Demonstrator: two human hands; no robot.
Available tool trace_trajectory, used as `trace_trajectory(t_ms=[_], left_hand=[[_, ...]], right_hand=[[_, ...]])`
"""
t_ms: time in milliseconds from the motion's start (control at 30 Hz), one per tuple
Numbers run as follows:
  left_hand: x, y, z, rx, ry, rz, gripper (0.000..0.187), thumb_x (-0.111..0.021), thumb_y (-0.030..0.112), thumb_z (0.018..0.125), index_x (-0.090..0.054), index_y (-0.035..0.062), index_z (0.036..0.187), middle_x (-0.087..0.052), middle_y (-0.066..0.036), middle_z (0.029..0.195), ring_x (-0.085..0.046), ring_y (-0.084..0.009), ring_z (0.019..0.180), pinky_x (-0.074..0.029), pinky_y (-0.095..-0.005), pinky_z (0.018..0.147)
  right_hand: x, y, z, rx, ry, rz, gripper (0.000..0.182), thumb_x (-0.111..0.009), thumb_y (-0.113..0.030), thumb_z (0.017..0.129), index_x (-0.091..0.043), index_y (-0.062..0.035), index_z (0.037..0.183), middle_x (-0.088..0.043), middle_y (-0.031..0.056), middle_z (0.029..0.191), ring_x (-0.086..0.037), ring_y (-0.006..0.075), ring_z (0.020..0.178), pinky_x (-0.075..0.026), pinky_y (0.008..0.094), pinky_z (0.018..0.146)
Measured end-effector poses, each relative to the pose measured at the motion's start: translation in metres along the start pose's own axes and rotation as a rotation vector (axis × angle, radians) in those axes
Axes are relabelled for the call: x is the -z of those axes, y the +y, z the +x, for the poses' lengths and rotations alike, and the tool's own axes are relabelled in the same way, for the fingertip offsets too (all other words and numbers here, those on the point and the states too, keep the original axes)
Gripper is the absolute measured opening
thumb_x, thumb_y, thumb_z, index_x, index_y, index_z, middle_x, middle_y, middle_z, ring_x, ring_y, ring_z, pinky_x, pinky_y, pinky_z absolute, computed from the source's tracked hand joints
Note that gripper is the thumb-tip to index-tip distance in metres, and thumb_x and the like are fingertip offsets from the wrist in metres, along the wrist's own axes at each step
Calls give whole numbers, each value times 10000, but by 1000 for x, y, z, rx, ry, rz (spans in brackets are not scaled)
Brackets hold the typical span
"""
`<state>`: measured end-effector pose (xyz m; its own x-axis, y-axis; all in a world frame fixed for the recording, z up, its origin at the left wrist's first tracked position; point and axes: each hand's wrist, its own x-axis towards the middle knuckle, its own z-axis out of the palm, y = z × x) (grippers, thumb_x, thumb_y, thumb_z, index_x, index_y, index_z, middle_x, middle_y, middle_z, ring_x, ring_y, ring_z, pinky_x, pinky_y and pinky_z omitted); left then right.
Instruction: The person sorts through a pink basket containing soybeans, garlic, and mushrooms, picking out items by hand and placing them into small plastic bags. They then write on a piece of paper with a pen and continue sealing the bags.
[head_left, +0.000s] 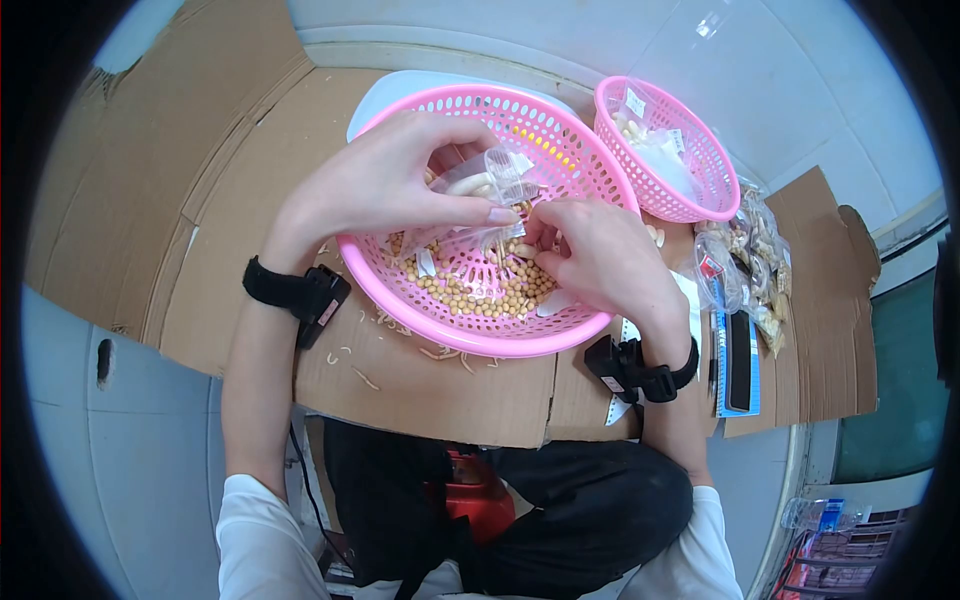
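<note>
My left hand (405,172) is closed around a small clear plastic bag (490,178) with whitish pieces inside, held over a large pink perforated basket (470,340). Round tan beans (490,300), much like soybeans, lie across the basket's floor. Low in the basket, just right of the bag, my right hand (595,250) has its fingertips drawn together close to the beans. Whatever they pinch is too small and too covered to name. A few white scraps (425,263) rest among the beans.
A smaller pink basket (690,205) with bagged white items stands at the back right. Filled plastic bags (755,250) lie at the right, near a black phone-like slab (739,360) on a blue notebook. Pale sprout-like bits (440,353) are scattered on the cardboard (430,400).
</note>
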<state>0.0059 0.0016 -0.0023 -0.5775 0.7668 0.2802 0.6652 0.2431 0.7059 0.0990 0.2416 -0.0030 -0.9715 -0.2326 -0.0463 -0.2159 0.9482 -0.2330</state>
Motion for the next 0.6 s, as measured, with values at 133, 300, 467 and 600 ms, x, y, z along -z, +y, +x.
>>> trace_trajectory(t_ms=[133, 300, 467, 600], left_hand=[[0, 0, 0, 8, -1, -1, 574, -863, 290, 849, -687, 7, 1316, -757, -121, 1030, -724, -195, 986, -563, -358, 939], [0, -1, 0, 26, -1, 44, 581, -869, 298, 848, -687, 4, 1315, -760, -127, 1062, -727, -202, 1008, -564, -363, 946], [-1, -1, 0, 23, -1, 50, 588, -870, 291, 849, -685, 2, 1326, -754, -136, 1115, -728, -211, 1030, -565, -363, 956], [0, -2, 1, 41, -24, 47, 585, -873, 284, 848, -687, 8, 1329, -752, -132, 1149, -725, -210, 1057, -563, -366, 975]], right_hand=[[-2, 2, -1, 26, 25, -25, 184, -723, -107, 862, -727, -28, 1028, -756, 140, 953, -741, 325, 906, -575, 451, 838], [-6, 4, -2, 86, 238, 91, 256, -763, -128, 874, -665, -7, 1078, -730, 130, 934, -724, 261, 768, -574, 402, 729], [1, -4, -1, -1, 286, 315, 251, -729, -172, 943, -643, 28, 1068, -728, 177, 898, -730, 353, 812, -562, 455, 752], [-10, 5, 6, 5, 504, 464, 252, -692, -214, 1040, -636, 29, 1073, -705, 138, 829, -684, 243, 665, -532, 388, 623]])
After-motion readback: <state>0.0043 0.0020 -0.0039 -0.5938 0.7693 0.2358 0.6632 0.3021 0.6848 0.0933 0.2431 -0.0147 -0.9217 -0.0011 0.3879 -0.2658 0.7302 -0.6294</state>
